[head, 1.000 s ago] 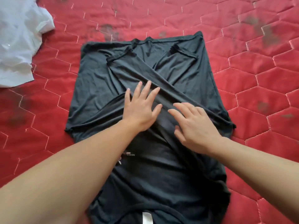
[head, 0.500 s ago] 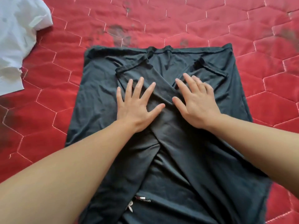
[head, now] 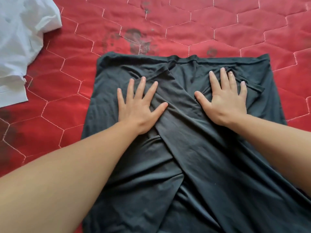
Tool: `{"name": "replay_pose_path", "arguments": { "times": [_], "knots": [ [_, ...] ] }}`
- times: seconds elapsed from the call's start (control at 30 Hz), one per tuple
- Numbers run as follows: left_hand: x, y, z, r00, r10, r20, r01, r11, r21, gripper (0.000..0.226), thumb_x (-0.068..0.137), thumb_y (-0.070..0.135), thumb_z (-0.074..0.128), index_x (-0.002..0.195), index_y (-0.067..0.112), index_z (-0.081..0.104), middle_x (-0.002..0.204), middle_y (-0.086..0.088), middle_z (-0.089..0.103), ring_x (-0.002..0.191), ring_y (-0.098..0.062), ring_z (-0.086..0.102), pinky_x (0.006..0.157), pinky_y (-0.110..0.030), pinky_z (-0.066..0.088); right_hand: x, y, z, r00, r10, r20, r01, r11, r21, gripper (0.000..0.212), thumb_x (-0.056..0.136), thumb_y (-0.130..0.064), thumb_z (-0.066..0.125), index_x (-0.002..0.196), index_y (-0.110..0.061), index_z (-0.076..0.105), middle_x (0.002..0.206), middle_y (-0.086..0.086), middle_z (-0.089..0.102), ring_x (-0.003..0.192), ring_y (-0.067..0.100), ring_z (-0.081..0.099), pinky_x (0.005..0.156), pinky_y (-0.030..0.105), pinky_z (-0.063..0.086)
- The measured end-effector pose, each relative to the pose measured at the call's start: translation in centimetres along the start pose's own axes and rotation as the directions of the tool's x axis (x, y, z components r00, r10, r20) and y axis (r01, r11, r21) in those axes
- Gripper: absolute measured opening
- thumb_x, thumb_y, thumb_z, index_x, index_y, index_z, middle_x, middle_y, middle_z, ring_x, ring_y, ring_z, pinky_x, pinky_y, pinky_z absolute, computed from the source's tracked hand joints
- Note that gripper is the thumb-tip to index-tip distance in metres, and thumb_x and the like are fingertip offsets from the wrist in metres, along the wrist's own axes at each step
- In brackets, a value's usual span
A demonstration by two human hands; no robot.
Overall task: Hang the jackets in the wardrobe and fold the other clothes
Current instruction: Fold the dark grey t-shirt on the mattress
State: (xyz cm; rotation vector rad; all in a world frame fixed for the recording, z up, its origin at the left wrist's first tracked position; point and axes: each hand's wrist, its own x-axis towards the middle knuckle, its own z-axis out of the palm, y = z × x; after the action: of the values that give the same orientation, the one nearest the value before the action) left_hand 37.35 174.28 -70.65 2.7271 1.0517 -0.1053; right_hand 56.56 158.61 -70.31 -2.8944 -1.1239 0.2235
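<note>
Two flat palms are pressing the dark shirt (head: 183, 148): the left hand (head: 138, 108) and right hand (head: 225, 101), fingers spread, gripping nothing. The shirt is lying beneath them on the red quilt (head: 218, 27), a white garment (head: 18, 39) lying far left.

I have a single view, from the camera worn on the person's head, looking forward and steeply down. It sits close: both forearms enter from the bottom edge and fill the lower corners, and the hands, left (head: 138, 106) and right (head: 223, 100), lie near the middle of the frame. The dark garment (head: 185, 148) runs off the bottom edge. The red quilted bedcover (head: 168, 22) fills the top of the frame, and a white garment (head: 18, 47) is cut off at the upper left corner. The wide lens bends the edges.
</note>
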Motion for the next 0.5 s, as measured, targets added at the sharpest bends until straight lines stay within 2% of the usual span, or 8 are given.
{"name": "replay_pose_path", "arguments": {
  "times": [0.2,0.33,0.37,0.43,0.5],
  "knots": [
    [1.6,-1.1,-0.3,0.996,-0.027,0.079,0.024,0.999,0.037,0.084,0.077,0.087,0.009,0.150,0.049,-0.007,0.163,0.006,-0.016,0.148,-0.023,-0.020,0.117,-0.054,-0.014,0.9,0.3,0.1,1.000,-0.012,0.010,0.012,1.000,-0.027,0.084,0.084,-0.078,0.016,0.154,-0.033,0.005,0.164,0.001,-0.005,0.150,0.019,-0.006,0.119,0.050,-0.004],
    [-2.2,-0.2,-0.9,0.998,0.059,0.000,-0.059,0.996,-0.073,0.071,0.086,0.075,0.013,0.151,0.048,-0.002,0.164,0.004,-0.010,0.149,-0.023,-0.016,0.116,-0.053,-0.013,0.8,-0.1,-1.1,0.999,-0.009,0.053,0.006,0.998,0.055,0.079,0.089,-0.072,0.020,0.155,-0.031,0.007,0.164,0.002,-0.006,0.150,0.020,-0.007,0.118,0.052,-0.005],
    [-4.3,0.1,-0.8,0.994,0.105,-0.024,-0.107,0.988,-0.108,0.069,0.087,0.074,0.013,0.151,0.049,0.001,0.164,0.005,-0.006,0.150,-0.023,-0.013,0.116,-0.053,-0.012,-0.2,-0.4,-1.4,0.999,-0.035,0.008,0.034,0.994,0.107,0.077,0.091,-0.069,0.021,0.155,-0.029,0.011,0.164,0.003,-0.003,0.150,0.020,-0.004,0.118,0.053,-0.004],
    [-8.8,0.8,-0.2,0.982,0.188,-0.036,-0.191,0.972,-0.139,0.067,0.088,0.072,0.015,0.150,0.049,0.006,0.164,0.006,0.002,0.150,-0.024,-0.006,0.117,-0.053,-0.009,-4.0,-1.4,-1.4,0.975,-0.163,-0.150,0.190,0.964,0.187,0.072,0.091,-0.063,0.026,0.152,-0.026,0.022,0.163,0.006,0.010,0.149,0.023,0.007,0.117,0.054,0.001],
    [-12.0,0.4,0.8,0.976,0.219,0.007,-0.218,0.974,-0.056,0.067,0.088,0.071,0.014,0.151,0.049,0.007,0.164,0.006,0.005,0.150,-0.024,-0.001,0.117,-0.054,-0.006,-8.8,-2.0,-0.5,0.906,-0.356,-0.229,0.390,0.912,0.126,0.068,0.091,-0.060,0.031,0.150,-0.025,0.031,0.160,0.007,0.022,0.147,0.026,0.018,0.116,0.055,0.008]
  ]
}}
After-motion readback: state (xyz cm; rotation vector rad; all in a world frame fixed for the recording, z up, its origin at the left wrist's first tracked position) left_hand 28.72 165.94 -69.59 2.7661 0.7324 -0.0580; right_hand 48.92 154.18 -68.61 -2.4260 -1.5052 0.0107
